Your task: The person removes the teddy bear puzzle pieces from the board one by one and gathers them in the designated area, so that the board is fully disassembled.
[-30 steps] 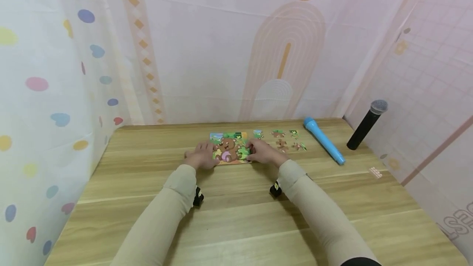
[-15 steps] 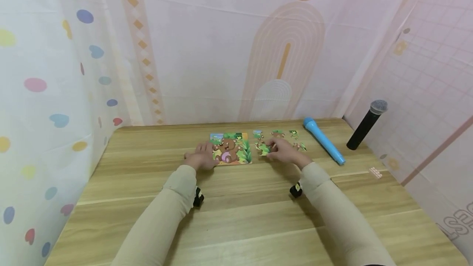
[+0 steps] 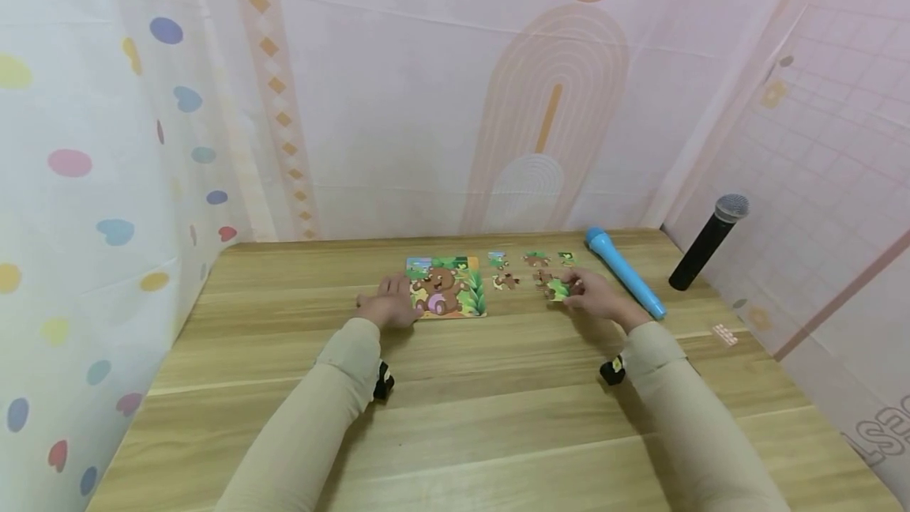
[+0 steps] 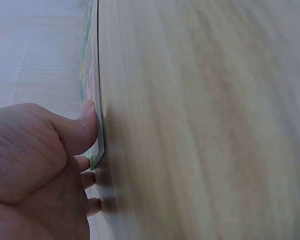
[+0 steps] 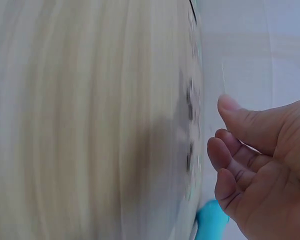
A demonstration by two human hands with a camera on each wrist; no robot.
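A puzzle board with a bear picture lies on the wooden table. My left hand rests at its left side. In the left wrist view the thumb presses the board's near edge, and the fingertips touch down around the corner. To the right, my right hand pinches a green puzzle piece between thumb and fingers, low over the loose pieces. The right wrist view shows that piece only as a thin edge. Several loose puzzle pieces lie between board and right hand, one partly covered by the held piece.
A blue microphone lies just beyond the right hand. Farther right, a black microphone with a silver head is by the table edge. A small pink-and-white patch sits near the right edge. Patterned curtains hang behind the table.
My right hand has moved right from the board's right side, carrying the green puzzle piece past and over the loose pieces. The left hand and board have stayed in place.
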